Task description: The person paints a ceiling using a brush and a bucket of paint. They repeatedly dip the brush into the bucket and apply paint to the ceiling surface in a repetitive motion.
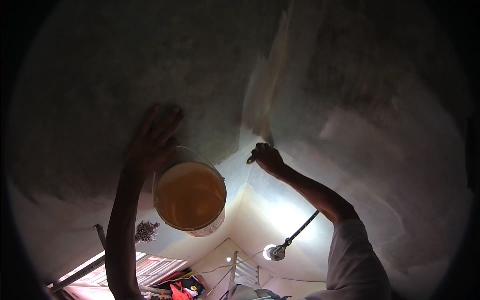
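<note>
My left hand (152, 142) lies against the dark wall with its fingers stretched out and spread. By its thumb, the thin wire handle of a bucket (209, 229) runs up to the hand, and the bucket seems to hang from it; the exact hold is in shadow. An amber-brown liquid (190, 196) shows inside the bucket. Higher up, at the corner where the surfaces meet, my right hand (267, 157) is closed around a brush (251, 159). The brush's handle end sticks out of the fist, and its dark bristles touch the corner beside a pale, wet-looking streak (267, 85).
A lit lamp (276, 252) hangs on a dark cord below my right forearm. At the lower left are a metal bar (77, 275), a slatted window (145, 270) and a grey ornate fitting (146, 231). Red and black items (185, 287) lie near a ladder-like frame (233, 270).
</note>
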The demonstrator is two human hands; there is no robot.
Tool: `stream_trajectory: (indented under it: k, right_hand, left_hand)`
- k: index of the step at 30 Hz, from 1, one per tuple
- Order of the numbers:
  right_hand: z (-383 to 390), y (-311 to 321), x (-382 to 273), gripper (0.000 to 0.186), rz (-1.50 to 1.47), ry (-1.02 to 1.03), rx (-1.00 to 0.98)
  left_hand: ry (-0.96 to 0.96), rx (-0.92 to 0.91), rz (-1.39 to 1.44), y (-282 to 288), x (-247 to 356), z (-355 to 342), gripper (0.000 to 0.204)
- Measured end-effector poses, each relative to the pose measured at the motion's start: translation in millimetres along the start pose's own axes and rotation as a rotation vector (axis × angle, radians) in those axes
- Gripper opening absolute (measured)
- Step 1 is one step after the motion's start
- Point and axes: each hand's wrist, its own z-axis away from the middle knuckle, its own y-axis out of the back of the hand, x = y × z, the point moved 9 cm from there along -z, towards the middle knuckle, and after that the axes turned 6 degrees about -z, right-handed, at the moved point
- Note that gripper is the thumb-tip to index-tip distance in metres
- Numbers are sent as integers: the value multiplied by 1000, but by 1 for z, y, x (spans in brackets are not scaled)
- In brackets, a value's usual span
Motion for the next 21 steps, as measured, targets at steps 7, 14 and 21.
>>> stream_trajectory:
  k: [7,14,21]
  right_hand:
    - [-64,143,35,12,126,-20,6]
    - [-127,316,59,22,376,123,347]
    - [-95,274,60,16,625,298,489]
  left_hand:
    - [12,-51,2,-4,-1,3,19]
    - [11,-36,28,-7,4,3,22]
    - [13,-29,51,-5,3,0,22]
